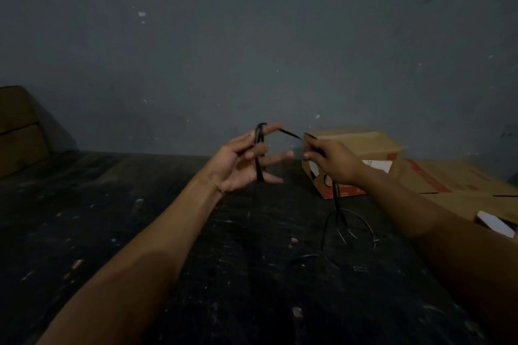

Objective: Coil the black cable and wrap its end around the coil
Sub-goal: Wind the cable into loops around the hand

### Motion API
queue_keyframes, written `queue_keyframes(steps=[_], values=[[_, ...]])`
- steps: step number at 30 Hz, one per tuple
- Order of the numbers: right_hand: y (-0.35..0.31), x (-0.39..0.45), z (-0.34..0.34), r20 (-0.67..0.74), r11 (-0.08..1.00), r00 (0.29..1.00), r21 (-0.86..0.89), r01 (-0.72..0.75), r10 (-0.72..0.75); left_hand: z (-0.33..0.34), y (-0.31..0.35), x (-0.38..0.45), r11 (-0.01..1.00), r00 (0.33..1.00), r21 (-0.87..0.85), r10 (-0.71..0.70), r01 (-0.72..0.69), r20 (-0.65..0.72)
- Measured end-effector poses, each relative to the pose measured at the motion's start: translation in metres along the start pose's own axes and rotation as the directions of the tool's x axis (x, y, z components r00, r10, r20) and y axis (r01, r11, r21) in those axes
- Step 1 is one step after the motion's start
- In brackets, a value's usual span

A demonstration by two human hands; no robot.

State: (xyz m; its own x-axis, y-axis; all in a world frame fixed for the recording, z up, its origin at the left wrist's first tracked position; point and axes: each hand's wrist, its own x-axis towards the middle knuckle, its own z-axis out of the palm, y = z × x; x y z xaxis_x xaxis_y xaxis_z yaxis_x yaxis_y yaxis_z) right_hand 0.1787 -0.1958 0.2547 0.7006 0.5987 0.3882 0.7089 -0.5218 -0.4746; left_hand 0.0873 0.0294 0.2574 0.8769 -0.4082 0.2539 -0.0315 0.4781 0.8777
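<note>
A thin black cable point(259, 157) is looped over the spread fingers of my left hand point(244, 162), running from the index finger down to the little finger. From the top of that loop the cable stretches right to my right hand point(330, 162), which pinches it between thumb and fingers. Below my right hand the cable hangs down and lies in loose curls point(353, 230) on the dark surface. Both hands are held up above the surface, close together.
A dark, scuffed table or floor point(168, 232) spreads below. A small cardboard box point(364, 154) stands just behind my right hand, with flattened cardboard point(459, 185) to its right. A brown box point(19, 129) sits at the far left. A grey wall rises behind.
</note>
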Motion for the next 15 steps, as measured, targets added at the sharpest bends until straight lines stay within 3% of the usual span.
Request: queue_keyframes(steps=[5,9,15], values=[[0.04,-0.021,0.025,0.107,0.982,0.976,0.008,-0.191,0.189,-0.001,0.033,-0.007,0.975,0.969,-0.054,0.207,-0.216,-0.134],[0.061,-0.035,0.04,0.111,0.951,0.945,-0.079,-0.3,0.308,-0.005,0.05,-0.011,0.953,0.935,-0.031,0.29,-0.302,-0.203],[0.088,-0.055,0.057,0.136,0.835,0.895,-0.443,-0.328,0.424,-0.01,0.07,-0.014,0.894,0.865,-0.064,0.408,-0.443,-0.293]])
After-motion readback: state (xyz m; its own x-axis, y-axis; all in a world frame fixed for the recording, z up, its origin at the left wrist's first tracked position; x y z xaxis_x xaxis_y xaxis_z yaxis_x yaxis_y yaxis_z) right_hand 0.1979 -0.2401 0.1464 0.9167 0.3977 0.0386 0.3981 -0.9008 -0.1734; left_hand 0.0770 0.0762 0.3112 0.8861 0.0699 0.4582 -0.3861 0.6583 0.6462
